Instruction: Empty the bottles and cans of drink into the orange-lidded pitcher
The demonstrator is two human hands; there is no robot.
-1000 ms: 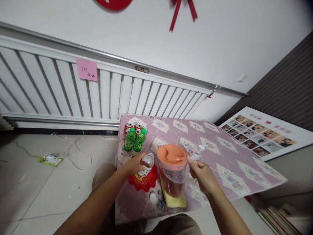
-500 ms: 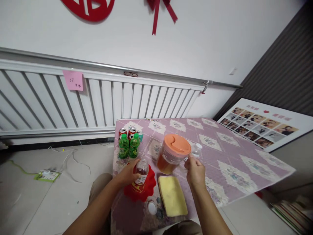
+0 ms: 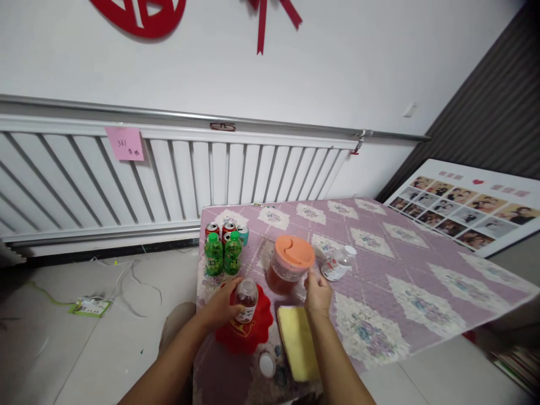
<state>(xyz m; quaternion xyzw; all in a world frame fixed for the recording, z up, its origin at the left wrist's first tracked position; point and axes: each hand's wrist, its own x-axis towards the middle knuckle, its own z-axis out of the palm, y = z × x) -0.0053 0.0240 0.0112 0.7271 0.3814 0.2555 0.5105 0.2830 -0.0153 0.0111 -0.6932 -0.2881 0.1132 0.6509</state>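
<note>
My left hand is wrapped around a small clear bottle with dark drink in it, which stands uncapped on a red scalloped mat. My right hand grips the handle side of a clear pitcher with an orange lid and brown liquid; the pitcher rests on the table behind a yellow cloth. A white bottle cap lies near the table's front edge. A second clear bottle lies on its side just right of the pitcher.
Two green bottles and several cans stand at the table's back left. The table has a purple patterned cover. Behind is a white slatted radiator cover. A photo board leans at right. Cables lie on the floor at left.
The pitcher went from above the yellow cloth, back and down onto the table behind it, my right hand still on it. My left hand kept hold of the small bottle.
</note>
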